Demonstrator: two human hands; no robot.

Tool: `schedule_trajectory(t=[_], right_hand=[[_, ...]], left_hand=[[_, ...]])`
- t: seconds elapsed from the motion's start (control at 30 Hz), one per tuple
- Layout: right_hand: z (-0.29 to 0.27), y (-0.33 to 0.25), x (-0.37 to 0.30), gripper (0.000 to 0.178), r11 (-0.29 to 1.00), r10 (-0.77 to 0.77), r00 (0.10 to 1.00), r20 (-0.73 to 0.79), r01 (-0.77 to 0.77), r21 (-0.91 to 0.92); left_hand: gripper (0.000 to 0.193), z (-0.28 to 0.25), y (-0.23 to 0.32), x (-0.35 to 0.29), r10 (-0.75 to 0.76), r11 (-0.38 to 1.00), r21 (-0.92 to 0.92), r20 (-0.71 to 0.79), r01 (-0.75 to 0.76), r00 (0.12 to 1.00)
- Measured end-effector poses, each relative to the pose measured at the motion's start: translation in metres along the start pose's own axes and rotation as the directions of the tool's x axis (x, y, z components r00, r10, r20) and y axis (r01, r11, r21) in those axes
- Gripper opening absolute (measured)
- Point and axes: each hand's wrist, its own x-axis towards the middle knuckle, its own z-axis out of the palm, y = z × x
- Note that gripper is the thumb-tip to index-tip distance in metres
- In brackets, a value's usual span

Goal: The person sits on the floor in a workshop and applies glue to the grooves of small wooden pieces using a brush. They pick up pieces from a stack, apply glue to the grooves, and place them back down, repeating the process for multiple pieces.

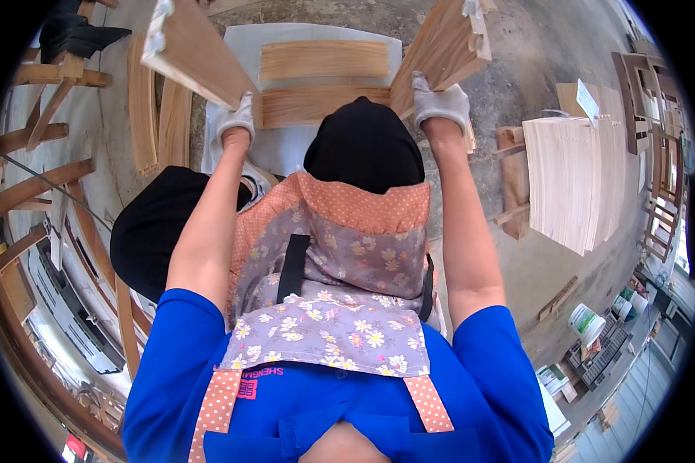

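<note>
My left hand [235, 119], in a pale work glove, grips the near end of an upright wooden panel [205, 58] that leans outward to the left. On the right, my gloved right hand [442, 106] holds a matching wooden panel [445, 45], its thumb up along the board. Both panels have whitish patches on their outer ends. Between them a wooden board [301, 104] spans from one panel to the other; whether it is joined to them I cannot tell. Beyond it a second board [324, 60] lies on a white sheet [286, 148] on the floor.
Long wooden strips [174, 127] lie left of the sheet. A stack of pale boards [567, 181] stands at the right beside wooden blocks [513, 181]. Wooden frames [35, 185] line the left side. A white bucket [587, 324] sits at the lower right. My knees are close below the boards.
</note>
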Motion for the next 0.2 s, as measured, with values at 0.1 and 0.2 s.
schedule_trajectory(t=[0.1,0.2], right_hand=[[0.006,0.019,-0.011,0.036,0.999,0.034,0.999,0.029,-0.034,0.021],[0.005,0.027,-0.012,0.043,0.995,0.007,0.999,0.045,-0.012,0.103]], left_hand=[[0.046,-0.006,-0.007,-0.004,0.089,0.995,-0.048,-0.01,-0.09,0.996],[0.051,-0.029,0.011,-0.007,0.121,0.965,-0.24,0.042,-0.107,0.992]])
